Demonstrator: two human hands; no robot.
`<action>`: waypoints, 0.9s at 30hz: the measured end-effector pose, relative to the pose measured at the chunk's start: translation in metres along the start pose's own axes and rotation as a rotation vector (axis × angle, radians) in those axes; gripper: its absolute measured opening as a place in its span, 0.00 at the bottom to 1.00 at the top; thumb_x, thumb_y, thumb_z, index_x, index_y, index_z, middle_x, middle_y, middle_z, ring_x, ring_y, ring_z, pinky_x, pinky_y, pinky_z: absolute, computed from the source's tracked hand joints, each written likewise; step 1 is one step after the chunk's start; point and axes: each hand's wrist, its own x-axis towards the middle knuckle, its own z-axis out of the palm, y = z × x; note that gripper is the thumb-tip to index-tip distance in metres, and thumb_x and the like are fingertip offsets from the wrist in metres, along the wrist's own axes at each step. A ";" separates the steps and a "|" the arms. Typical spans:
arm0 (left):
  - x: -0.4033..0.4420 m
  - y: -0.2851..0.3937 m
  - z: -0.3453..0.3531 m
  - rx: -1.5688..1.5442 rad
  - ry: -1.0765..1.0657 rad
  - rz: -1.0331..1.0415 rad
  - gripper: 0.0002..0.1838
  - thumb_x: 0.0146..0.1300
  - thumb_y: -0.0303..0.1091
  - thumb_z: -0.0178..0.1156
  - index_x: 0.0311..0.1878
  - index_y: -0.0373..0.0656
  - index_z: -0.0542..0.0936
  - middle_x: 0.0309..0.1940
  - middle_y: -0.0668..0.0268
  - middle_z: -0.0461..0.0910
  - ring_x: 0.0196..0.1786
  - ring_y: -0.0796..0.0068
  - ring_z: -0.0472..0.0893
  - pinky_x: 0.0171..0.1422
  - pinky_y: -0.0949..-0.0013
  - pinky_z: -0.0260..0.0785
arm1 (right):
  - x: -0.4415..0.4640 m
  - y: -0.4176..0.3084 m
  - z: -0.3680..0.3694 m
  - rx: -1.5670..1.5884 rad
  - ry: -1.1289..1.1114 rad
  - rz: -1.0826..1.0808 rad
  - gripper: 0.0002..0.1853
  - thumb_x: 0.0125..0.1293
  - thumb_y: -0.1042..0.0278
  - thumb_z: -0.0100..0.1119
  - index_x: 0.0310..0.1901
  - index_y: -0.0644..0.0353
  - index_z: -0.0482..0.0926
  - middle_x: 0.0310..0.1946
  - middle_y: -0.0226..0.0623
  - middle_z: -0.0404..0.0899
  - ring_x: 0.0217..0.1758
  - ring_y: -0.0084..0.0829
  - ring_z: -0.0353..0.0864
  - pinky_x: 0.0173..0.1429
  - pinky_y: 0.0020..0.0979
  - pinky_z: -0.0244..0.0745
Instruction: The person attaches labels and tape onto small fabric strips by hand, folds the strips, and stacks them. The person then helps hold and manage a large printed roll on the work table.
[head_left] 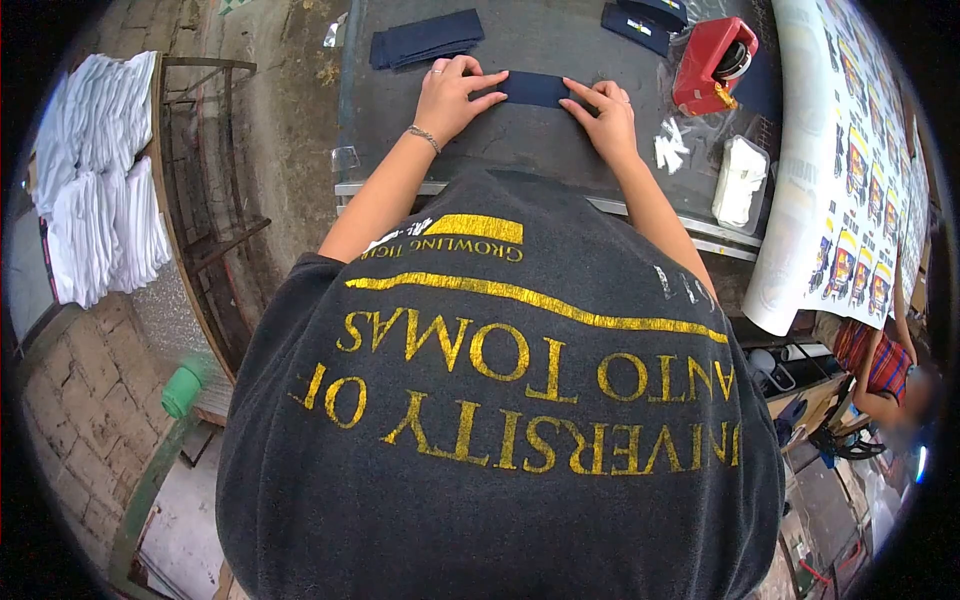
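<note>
In the head view, a dark-blue strip (532,90) lies on the worktop (490,150) between left hand (455,100) and right hand (606,116); each grip, thumb and finger parted, touches one end, pinching or pressing, I cannot tell. Work looks partway: this strip is bare, a stack (428,42) waits, pieces (632,30) at right carry unreadable labels. The shirt (450,520) reads "GROWLING TIG", "UNIVERSITY OF", "ANTO TOMAS".
</note>
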 end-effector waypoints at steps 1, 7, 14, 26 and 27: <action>0.000 0.000 0.000 -0.001 -0.001 0.000 0.19 0.56 0.49 0.71 0.53 0.68 0.87 0.42 0.72 0.74 0.47 0.65 0.73 0.54 0.60 0.70 | 0.000 0.000 0.000 -0.008 -0.002 0.003 0.19 0.58 0.53 0.71 0.53 0.36 0.87 0.37 0.32 0.74 0.44 0.35 0.74 0.52 0.36 0.71; 0.001 0.000 -0.001 0.012 -0.006 0.005 0.18 0.57 0.50 0.70 0.53 0.68 0.87 0.42 0.72 0.73 0.47 0.65 0.72 0.54 0.61 0.70 | 0.001 0.002 0.001 -0.001 -0.001 0.001 0.20 0.57 0.53 0.72 0.53 0.36 0.87 0.36 0.32 0.75 0.44 0.35 0.74 0.52 0.36 0.71; 0.000 0.000 -0.001 0.030 -0.006 0.014 0.19 0.57 0.50 0.70 0.53 0.68 0.87 0.42 0.72 0.73 0.46 0.66 0.72 0.53 0.61 0.70 | 0.001 0.003 0.000 0.009 -0.002 -0.008 0.20 0.56 0.54 0.73 0.52 0.37 0.87 0.37 0.32 0.75 0.44 0.36 0.74 0.52 0.37 0.71; 0.001 0.001 -0.001 0.013 0.005 0.012 0.17 0.56 0.48 0.71 0.51 0.67 0.88 0.41 0.74 0.75 0.46 0.66 0.73 0.52 0.61 0.70 | -0.001 0.003 0.000 -0.008 0.004 -0.016 0.18 0.57 0.54 0.72 0.51 0.39 0.88 0.36 0.32 0.75 0.43 0.37 0.74 0.50 0.38 0.73; 0.001 0.002 -0.002 0.001 0.008 0.009 0.17 0.56 0.48 0.71 0.51 0.67 0.88 0.41 0.74 0.75 0.46 0.66 0.74 0.52 0.61 0.70 | -0.001 0.003 0.001 -0.014 0.010 -0.008 0.18 0.57 0.54 0.72 0.51 0.39 0.88 0.36 0.32 0.75 0.43 0.37 0.74 0.50 0.38 0.73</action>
